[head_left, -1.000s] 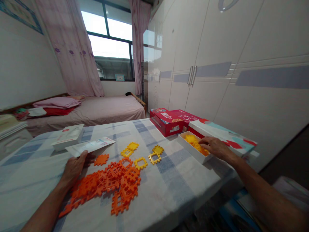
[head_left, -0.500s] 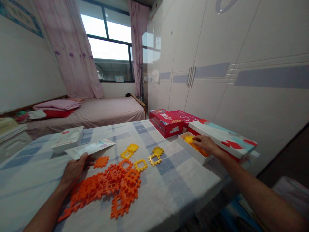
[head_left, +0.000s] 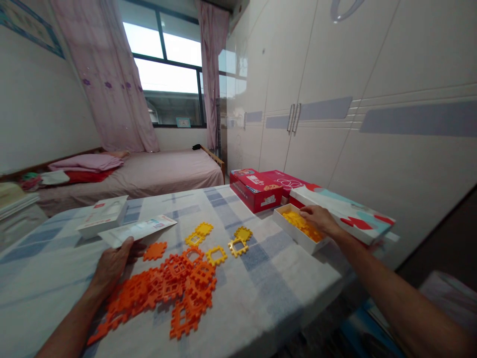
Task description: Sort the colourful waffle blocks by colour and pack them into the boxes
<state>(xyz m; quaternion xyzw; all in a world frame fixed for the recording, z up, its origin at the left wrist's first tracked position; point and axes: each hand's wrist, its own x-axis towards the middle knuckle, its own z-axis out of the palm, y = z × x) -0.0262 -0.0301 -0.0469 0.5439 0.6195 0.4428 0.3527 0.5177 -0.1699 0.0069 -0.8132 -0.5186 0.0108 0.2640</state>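
My left hand [head_left: 114, 262] rests on the table with its fingers stretched out, beside a white printed packet [head_left: 139, 231] and an orange toothed plastic tile [head_left: 155, 250]. Just below it spreads a heap of orange interlocking tiles [head_left: 167, 283], many with window-like openings. Over at the right, my right hand [head_left: 320, 220] is at the far side of a small white box [head_left: 298, 239] holding yellow tiles [head_left: 298, 222]. Its fingers are curled together; what they hold, if anything, is hidden. Several loose yellow tiles [head_left: 216, 255] lie mid-table.
Behind the white box stand a red box [head_left: 257, 191] and a long white box with red and blue patterns [head_left: 346, 209]. A white carton [head_left: 104, 216] sits at the table's left. Beyond the checked tablecloth [head_left: 257, 283] are a bed [head_left: 167, 169] and a wardrobe [head_left: 316, 149].
My right hand has drawn slightly back and right from the yellow tiles, and more of them show in the box. My left hand keeps its place.
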